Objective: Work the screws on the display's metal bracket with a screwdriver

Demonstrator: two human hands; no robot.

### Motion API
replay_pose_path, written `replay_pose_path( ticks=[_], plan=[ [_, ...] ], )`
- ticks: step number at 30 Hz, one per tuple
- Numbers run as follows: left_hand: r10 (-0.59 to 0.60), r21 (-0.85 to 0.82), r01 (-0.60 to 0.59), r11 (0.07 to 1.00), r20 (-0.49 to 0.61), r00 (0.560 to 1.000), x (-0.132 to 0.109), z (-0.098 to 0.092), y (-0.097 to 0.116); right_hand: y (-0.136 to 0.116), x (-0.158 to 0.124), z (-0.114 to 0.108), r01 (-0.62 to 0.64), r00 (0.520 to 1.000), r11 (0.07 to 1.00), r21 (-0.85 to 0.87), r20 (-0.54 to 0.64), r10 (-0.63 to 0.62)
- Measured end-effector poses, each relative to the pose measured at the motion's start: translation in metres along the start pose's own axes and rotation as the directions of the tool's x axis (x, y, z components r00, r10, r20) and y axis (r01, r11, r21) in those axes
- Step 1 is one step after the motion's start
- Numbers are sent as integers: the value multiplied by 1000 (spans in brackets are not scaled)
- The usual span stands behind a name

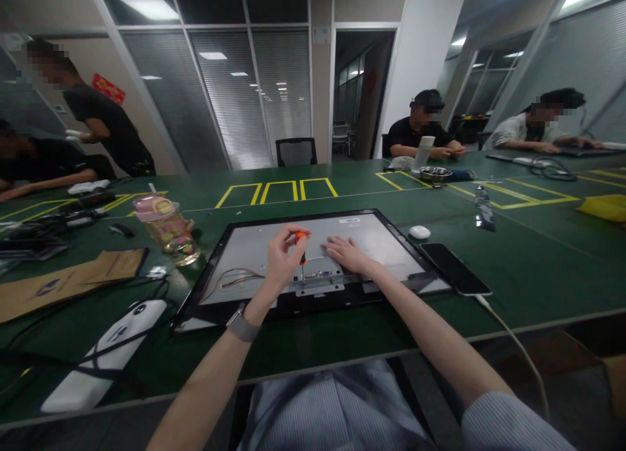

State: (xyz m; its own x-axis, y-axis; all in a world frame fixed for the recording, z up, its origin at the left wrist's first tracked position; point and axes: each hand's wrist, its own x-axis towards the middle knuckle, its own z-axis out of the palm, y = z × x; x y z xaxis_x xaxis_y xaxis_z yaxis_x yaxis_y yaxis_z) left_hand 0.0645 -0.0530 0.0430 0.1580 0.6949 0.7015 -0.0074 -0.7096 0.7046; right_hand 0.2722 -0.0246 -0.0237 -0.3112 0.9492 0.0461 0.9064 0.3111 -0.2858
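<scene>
Over green tabletop (533, 268), left hand (281, 257) holds screwdriver (302, 250) upright.

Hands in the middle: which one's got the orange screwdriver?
The left hand: its grip is around the orange screwdriver, while the right hand lies spread on the grey panel.

Left hand (282, 257) grips an orange-and-black screwdriver (301, 247) near-vertical, shaft pointing down at the left end of a metal bracket (320, 287). Right hand (348, 254) palm down, fingers spread on the gray back of a black-framed panel (394, 252), lying flat on the green table (533, 281). Thin wires (237, 278) on the panel, left of the bracket. Phone (454, 268) with white cable (513, 340) just off the panel's right edge, small white case (419, 232) beyond it. Left side: drink bottle (171, 232), brown paper bag (73, 283), white device (110, 353) with black cables across it. Four other people in back.
</scene>
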Motion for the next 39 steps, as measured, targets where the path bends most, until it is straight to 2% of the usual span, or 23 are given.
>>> replay_pose_path(
  ticks=[3,6,8,10,12,15,19,22,24,27,30,34,36,39],
  plan=[
    [38,87,-28,996,-108,993,10,-3,4,0,-1,0,6,1000,1000,13,-4,-6],
    [-52,101,58,993,-60,997,17,-10,4,0,-1,-1,2,1000,1000,20,-1,-2],
    [-113,34,113,993,-2,994,16,-16,-1,0,-1,-1,-2,1000,1000,23,0,2],
    [-159,-121,155,980,-23,987,12,-22,-8,-1,-1,-1,1,1000,1000,24,2,-2],
    [-146,-242,123,962,-77,986,7,-26,-13,-1,-1,-2,7,1000,1000,16,-1,-7],
    [-66,-120,50,992,-129,989,1,-28,-11,-2,-2,-2,9,1000,1000,-1,-7,-9],
    [-73,-1,73,997,-96,993,-2,-27,-1,-1,-2,-2,6,1000,1000,-1,-5,-6],
    [-109,-80,105,991,-58,992,-2,-27,-1,-1,-2,-3,7,1000,1000,6,1,-7],
    [-88,-119,82,990,-52,995,-2,-27,-3,-1,-3,-3,2,1000,1000,7,0,-2],
    [-67,-75,61,995,-77,995,-2,-27,-3,-2,-3,-4,-1,1000,1000,4,-1,1],
    [-129,-71,124,990,-80,988,-3,-27,-3,-2,-4,-5,1,1000,1000,12,0,-1],
    [-177,-217,166,962,-34,984,-3,-27,-5,-1,-3,-4,3,1000,1000,13,-1,-3],
    [-134,-192,123,974,-47,990,-3,-27,-5,-1,-3,-3,0,1000,1000,4,0,0],
    [-62,-53,58,997,-78,995,-2,-26,-2,-1,-3,-3,0,1000,1000,1,3,0]
  ],
)
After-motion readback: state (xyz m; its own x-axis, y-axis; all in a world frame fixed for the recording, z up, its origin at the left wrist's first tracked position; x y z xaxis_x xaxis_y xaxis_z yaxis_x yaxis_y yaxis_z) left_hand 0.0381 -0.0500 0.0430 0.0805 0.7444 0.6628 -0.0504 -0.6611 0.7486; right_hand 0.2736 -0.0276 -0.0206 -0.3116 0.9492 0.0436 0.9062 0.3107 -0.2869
